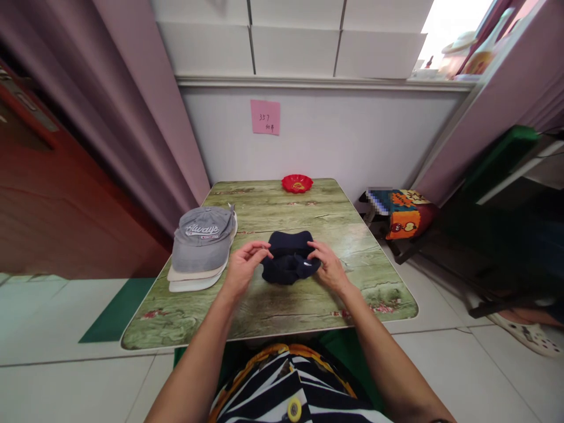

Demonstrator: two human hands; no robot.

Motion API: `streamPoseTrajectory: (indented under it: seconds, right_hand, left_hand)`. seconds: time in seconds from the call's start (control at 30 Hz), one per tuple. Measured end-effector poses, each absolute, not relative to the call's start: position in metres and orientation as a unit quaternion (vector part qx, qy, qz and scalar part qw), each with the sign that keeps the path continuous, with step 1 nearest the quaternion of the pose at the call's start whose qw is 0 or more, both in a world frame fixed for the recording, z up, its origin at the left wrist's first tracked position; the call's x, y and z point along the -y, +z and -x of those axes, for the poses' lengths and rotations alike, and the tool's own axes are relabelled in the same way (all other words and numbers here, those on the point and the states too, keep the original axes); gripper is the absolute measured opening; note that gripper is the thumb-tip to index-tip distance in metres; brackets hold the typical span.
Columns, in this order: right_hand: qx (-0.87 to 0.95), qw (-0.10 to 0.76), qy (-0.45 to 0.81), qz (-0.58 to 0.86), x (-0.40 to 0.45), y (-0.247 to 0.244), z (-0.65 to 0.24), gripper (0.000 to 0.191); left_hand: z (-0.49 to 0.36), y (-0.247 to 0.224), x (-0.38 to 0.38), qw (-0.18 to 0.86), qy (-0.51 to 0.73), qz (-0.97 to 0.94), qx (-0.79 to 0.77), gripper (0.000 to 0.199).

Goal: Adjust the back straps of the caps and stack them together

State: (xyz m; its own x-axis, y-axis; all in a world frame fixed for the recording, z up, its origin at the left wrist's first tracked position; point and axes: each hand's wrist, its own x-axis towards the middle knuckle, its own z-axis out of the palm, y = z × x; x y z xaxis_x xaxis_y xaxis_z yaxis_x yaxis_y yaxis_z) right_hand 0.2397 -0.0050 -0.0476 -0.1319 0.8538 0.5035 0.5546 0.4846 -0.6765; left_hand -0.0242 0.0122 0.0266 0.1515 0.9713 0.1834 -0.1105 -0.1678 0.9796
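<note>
Dark cap [288, 241], one, on desk [273, 314]
Left hand [244, 264] and right hand [330, 269]: fingers grasping its opposite sides; grey cap [198, 249], stacked, left of it; red dish [287, 185] beyond it

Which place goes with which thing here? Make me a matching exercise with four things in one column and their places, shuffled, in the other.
Things
1. Dark cap
2. Gray "Always" cap
3. Red scalloped dish
4. Pink note

Places
A. On the wall
B. Topping the cap stack
C. Between the left hand and right hand
D. Near the table's wall-side edge

Pairs: 1-C, 2-B, 3-D, 4-A
</note>
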Motion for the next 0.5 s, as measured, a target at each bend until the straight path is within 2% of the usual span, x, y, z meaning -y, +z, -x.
streamPoseTrajectory:
  seconds: [0.1, 0.17, 0.27, 0.33, 0.4, 0.5]
  right_hand:
    - [0.653, 0.555, 0.221, 0.465, 0.0, -0.016, -0.234, 0.024]
    - [0.586, 0.612, 0.231, 0.478, 0.001, 0.007, -0.228, 0.026]
    - [0.466, 0.678, 0.27, 0.499, 0.003, 0.028, -0.214, 0.03]
    - [0.36, 0.716, 0.341, 0.491, 0.003, 0.029, -0.207, 0.036]
    - [0.241, 0.734, 0.412, 0.483, 0.003, 0.02, -0.205, 0.039]
    - [0.106, 0.707, 0.484, 0.504, 0.005, -0.003, -0.211, 0.032]
  left_hand:
    - [0.033, 0.038, -0.018, 0.565, 0.619, -0.43, -0.337, 0.031]
    - [0.037, 0.042, -0.02, 0.604, 0.643, -0.371, -0.29, 0.044]
    - [0.03, 0.036, -0.008, 0.705, 0.576, -0.346, -0.226, 0.077]
    - [0.02, 0.026, 0.008, 0.767, 0.496, -0.355, -0.202, 0.089]
    - [0.01, 0.015, 0.027, 0.793, 0.436, -0.373, -0.204, 0.081]
    - [0.001, 0.005, 0.05, 0.788, 0.389, -0.399, -0.263, 0.066]
